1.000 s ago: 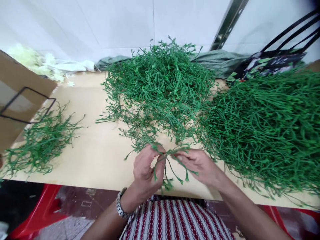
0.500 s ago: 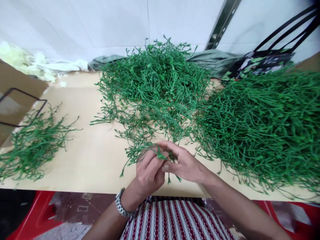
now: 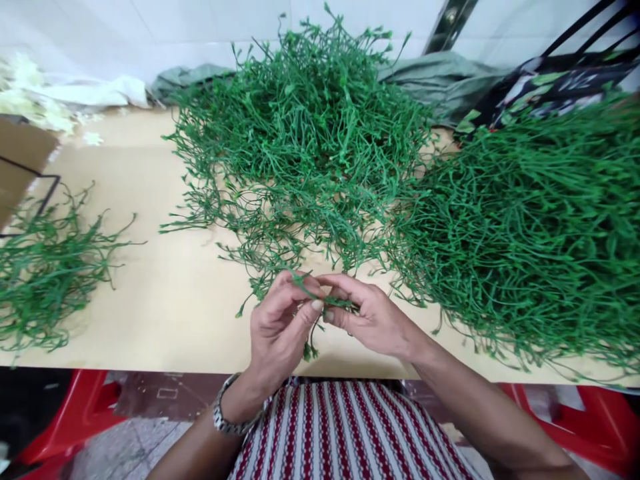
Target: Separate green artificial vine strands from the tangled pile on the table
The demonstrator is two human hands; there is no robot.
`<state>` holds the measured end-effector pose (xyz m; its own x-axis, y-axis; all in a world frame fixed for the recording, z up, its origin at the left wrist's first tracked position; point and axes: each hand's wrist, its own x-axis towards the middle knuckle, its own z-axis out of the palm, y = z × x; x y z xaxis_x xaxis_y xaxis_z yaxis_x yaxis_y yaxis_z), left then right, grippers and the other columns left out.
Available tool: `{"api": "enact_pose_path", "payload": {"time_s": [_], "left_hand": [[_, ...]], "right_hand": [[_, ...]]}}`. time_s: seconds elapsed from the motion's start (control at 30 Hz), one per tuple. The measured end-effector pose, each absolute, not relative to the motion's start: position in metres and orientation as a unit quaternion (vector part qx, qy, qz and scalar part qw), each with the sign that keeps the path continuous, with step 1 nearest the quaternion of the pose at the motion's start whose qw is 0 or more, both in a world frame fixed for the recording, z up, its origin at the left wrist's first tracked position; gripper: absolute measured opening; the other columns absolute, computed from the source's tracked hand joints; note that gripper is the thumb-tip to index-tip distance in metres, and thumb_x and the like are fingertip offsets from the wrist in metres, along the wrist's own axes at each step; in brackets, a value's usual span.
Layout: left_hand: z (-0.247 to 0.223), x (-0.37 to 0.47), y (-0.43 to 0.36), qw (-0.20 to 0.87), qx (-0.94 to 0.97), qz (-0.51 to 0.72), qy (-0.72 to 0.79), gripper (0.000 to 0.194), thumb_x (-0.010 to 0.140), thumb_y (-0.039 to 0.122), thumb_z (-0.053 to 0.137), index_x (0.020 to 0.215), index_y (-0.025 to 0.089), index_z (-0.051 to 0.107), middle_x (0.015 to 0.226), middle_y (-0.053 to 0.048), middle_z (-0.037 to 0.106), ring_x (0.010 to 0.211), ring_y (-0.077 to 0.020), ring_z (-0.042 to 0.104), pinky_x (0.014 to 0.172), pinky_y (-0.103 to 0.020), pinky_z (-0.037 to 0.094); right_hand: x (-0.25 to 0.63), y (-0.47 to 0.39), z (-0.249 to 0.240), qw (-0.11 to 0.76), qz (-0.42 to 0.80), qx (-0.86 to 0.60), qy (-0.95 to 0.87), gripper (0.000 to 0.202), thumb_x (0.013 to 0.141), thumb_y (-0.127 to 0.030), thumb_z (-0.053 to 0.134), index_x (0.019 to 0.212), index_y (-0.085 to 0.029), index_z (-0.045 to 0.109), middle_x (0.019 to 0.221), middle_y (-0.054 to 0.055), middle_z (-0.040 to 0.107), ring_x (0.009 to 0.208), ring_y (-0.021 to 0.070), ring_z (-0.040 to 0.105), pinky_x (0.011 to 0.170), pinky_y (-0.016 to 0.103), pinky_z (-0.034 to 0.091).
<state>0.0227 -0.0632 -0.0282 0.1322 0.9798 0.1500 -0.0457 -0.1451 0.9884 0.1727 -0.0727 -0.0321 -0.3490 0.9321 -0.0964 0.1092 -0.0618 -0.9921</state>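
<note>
Near the table's front edge, both hands meet around thin green plastic stems (image 3: 311, 348). My left hand (image 3: 283, 323), with a metal watch on its wrist, pinches a green stem between thumb and fingers. My right hand (image 3: 373, 317) closes its thumb and fingers on green stems just beside it. Beyond the hands a loose heap of green stems (image 3: 310, 127) spreads over the table. A larger, denser pile (image 3: 540, 247) lies to the right, and a smaller bunch (image 3: 50, 267) sits at the far left.
The pale table (image 3: 150, 287) has its front edge close to my body. Back left are a cardboard box (image 3: 23, 163) with a black wire frame and cream flowers (image 3: 37, 97). A black patterned bag (image 3: 550, 83) stands back right. Red stools (image 3: 75, 417) show below.
My left hand has turned, its thumb now showing on top in a pinch. The fingertips of both hands have moved slightly apart around the stems. The view has shifted a little.
</note>
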Motion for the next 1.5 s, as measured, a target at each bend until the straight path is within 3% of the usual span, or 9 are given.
{"api": "enact_pose_path", "payload": {"time_s": [0.13,0.27,0.5,0.63,0.8,1.0,1.23,1.33,1.5], "left_hand": [[-0.036,0.020,-0.062,0.516,0.538,0.510,0.429,0.004,0.074,0.018,0.063,0.072,0.021,0.065,0.075,-0.003,0.062,0.080,-0.0164,0.052,0.079,-0.030,0.040],[-0.041,0.018,-0.062,0.548,0.522,0.504,0.416,0.009,0.074,0.026,0.064,0.070,0.018,0.062,0.070,-0.002,0.059,0.069,-0.0150,0.051,0.069,-0.030,0.042],[-0.035,0.018,-0.066,0.524,0.589,0.473,0.394,0.008,0.078,0.013,0.057,0.074,0.019,0.059,0.074,0.000,0.057,0.072,-0.0117,0.050,0.066,-0.023,0.039],[-0.032,0.018,-0.069,0.503,0.622,0.464,0.380,0.008,0.080,0.012,0.054,0.076,0.018,0.056,0.074,-0.001,0.056,0.069,-0.0116,0.050,0.062,-0.023,0.039],[-0.029,0.016,-0.067,0.450,0.674,0.414,0.415,0.011,0.083,0.016,0.048,0.073,0.016,0.050,0.067,0.000,0.050,0.060,-0.0094,0.044,0.055,-0.022,0.036],[-0.025,0.008,-0.065,0.402,0.772,0.277,0.407,0.010,0.080,0.022,0.053,0.075,0.016,0.047,0.060,0.004,0.042,0.053,-0.0081,0.040,0.051,-0.020,0.033],[-0.018,-0.004,-0.068,0.191,0.898,0.178,0.354,0.015,0.080,0.011,0.042,0.068,0.015,0.049,0.054,0.002,0.047,0.050,-0.0102,0.042,0.049,-0.023,0.031],[-0.007,-0.010,-0.070,0.178,0.923,0.164,0.299,0.020,0.072,0.003,0.038,0.060,0.016,0.047,0.048,0.003,0.041,0.044,-0.0100,0.034,0.045,-0.025,0.026],[0.017,-0.016,-0.077,0.212,0.949,0.148,0.181,0.020,0.064,0.001,0.037,0.059,0.016,0.049,0.048,0.001,0.042,0.045,-0.0117,0.034,0.044,-0.028,0.028]], "right_hand": [[0.175,-0.073,-0.034,0.353,0.559,-0.456,-0.595,0.025,0.082,-0.026,0.056,0.106,-0.020,0.053,0.103,0.003,0.061,0.096,0.0133,0.058,0.082,0.027,0.047],[0.175,-0.073,-0.040,0.364,0.573,-0.439,-0.588,0.020,0.082,-0.027,0.056,0.100,-0.018,0.056,0.095,0.002,0.062,0.088,0.0122,0.058,0.076,0.025,0.047],[0.167,-0.076,-0.040,0.351,0.532,-0.492,-0.593,0.017,0.076,-0.030,0.062,0.087,-0.017,0.059,0.078,-0.002,0.061,0.070,0.0102,0.055,0.062,0.021,0.041],[0.166,-0.078,-0.038,0.349,0.457,-0.501,-0.647,0.011,0.076,-0.025,0.062,0.079,-0.017,0.056,0.079,-0.001,0.056,0.075,0.0109,0.053,0.067,0.022,0.040],[0.169,-0.080,-0.037,0.275,0.457,-0.487,-0.691,0.011,0.085,-0.018,0.048,0.095,-0.017,0.051,0.085,0.002,0.059,0.077,0.0125,0.055,0.068,0.023,0.041],[0.173,-0.082,-0.039,0.242,0.285,-0.456,-0.808,0.009,0.080,-0.008,0.045,0.080,-0.014,0.051,0.077,0.006,0.057,0.073,0.0157,0.052,0.065,0.026,0.040],[0.172,-0.086,-0.019,0.085,0.178,-0.466,-0.862,0.015,0.080,-0.006,0.040,0.080,-0.014,0.052,0.069,0.004,0.058,0.060,0.0143,0.052,0.054,0.025,0.034],[0.174,-0.091,-0.007,0.026,0.174,-0.429,-0.886,0.018,0.078,-0.004,0.037,0.080,-0.015,0.051,0.065,0.003,0.058,0.056,0.0132,0.051,0.050,0.025,0.029],[0.182,-0.105,0.008,0.042,0.170,-0.307,-0.935,0.021,0.074,0.000,0.036,0.076,-0.015,0.051,0.059,0.002,0.053,0.050,0.0127,0.044,0.048,0.028,0.023]]}}
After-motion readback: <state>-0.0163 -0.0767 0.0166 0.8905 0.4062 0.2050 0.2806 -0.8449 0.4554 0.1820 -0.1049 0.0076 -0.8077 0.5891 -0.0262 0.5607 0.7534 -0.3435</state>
